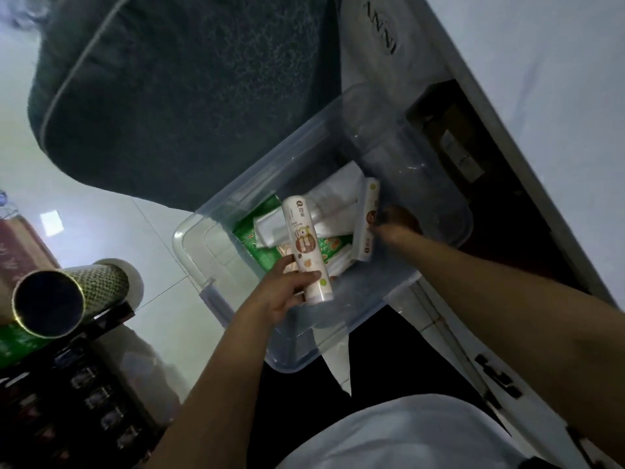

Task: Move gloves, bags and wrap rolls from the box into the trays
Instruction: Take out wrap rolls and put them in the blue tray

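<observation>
A clear plastic box (216,262) stands on the floor in front of me. My left hand (280,292) grips a white printed wrap roll (306,245) by its lower end, over the box. My right hand (399,221) reaches into the box and holds a flat white carton (367,218) on its edge. Inside the box lie folded white plastic bags (324,204) and green packets (260,238).
A dark mattress edge (169,96) lies beyond the box. At the left a dark rack (67,384) carries a patterned cardboard tube (67,296) and a green packet (17,343). White furniture (507,96) runs along the right. Tiled floor (118,231) shows between.
</observation>
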`<action>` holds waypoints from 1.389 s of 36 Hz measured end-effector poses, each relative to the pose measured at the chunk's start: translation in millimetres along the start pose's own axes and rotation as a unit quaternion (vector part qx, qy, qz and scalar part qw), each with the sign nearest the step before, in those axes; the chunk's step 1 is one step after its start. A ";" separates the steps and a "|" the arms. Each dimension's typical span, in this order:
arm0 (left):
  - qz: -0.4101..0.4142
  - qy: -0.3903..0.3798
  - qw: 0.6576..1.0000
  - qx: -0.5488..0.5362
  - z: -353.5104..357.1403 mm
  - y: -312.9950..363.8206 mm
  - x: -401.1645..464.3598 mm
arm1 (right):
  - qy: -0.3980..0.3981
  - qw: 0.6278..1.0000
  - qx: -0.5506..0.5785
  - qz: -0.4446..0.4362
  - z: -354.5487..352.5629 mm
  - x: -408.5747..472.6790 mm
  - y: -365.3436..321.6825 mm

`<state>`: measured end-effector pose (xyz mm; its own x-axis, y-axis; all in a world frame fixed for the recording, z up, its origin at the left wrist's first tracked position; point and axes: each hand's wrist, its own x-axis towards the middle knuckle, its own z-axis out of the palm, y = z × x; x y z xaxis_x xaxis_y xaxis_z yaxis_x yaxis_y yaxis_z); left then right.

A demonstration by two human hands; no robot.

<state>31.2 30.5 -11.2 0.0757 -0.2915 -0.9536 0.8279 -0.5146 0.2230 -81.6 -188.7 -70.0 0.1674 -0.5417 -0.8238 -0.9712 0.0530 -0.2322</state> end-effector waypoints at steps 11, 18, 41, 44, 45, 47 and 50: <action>0.048 0.039 0.995 -0.075 17.3 -40.2 -32.4 | -0.054 0.990 0.102 0.079 49.1 61.5 8.8; 0.056 0.045 0.995 -0.073 19.3 -44.8 -38.8 | -0.026 0.980 0.161 0.112 62.6 69.3 6.7; 0.208 -0.090 0.967 0.117 -23.7 -18.7 -169.6 | 0.015 0.892 0.446 -0.070 -1.8 -259.8 48.4; 0.214 -0.142 0.952 0.167 -23.2 -19.9 -176.2 | 0.076 0.869 0.485 -0.054 20.5 -305.0 71.7; 0.213 -0.160 0.947 0.182 -20.6 -20.7 -178.7 | 0.097 0.862 0.495 -0.044 27.1 -319.8 80.0; 0.204 -0.198 0.936 0.205 -11.3 -23.7 -186.1 | 0.127 0.846 0.518 -0.024 36.2 -346.9 98.8; 0.194 -0.254 0.917 0.240 11.9 -33.4 -200.6 | 0.173 0.819 0.547 -0.018 40.5 -381.9 128.5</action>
<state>-18.3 96.6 175.0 -0.0566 -0.8035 -0.5926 0.4451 -0.5516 0.7054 -263.6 59.0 193.9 -0.0492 -0.7549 -0.6540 -0.2010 0.6488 -0.7339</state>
